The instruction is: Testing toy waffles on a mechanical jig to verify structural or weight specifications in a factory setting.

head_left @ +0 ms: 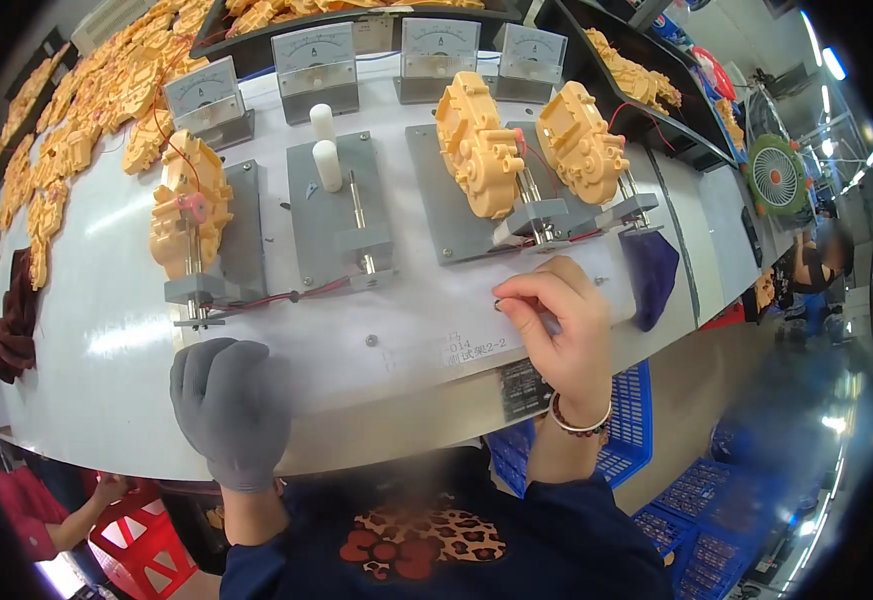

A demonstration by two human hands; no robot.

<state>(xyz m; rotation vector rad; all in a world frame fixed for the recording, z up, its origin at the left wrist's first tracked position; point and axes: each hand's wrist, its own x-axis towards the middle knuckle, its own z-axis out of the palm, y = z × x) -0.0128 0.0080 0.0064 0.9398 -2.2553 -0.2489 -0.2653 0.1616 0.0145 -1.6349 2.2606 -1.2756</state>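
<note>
My left hand [231, 405], in a grey glove, is at the table's near edge with its fingers curled. Its palm side is hidden. My bare right hand [566, 325] pinches a small dark piece [498, 304] between thumb and forefinger. Beyond the left hand, a yellow plastic gear housing [191, 205] stands on a grey fixture with a metal pin. The middle fixture [341, 215] bears two white posts [326, 165] and no housing. Above my right hand, two more housings, one on the left [478, 145] and one on the right [581, 140], sit on fixtures.
Several panel meters [314, 65] stand behind the fixtures. Many loose yellow housings [66, 150] cover the left; black trays [656, 115] hold more. A purple cloth [649, 278] lies at right, a brown cloth [16, 320] at left. Blue crates [631, 420] stand below; a person's arm [76, 515] shows lower left.
</note>
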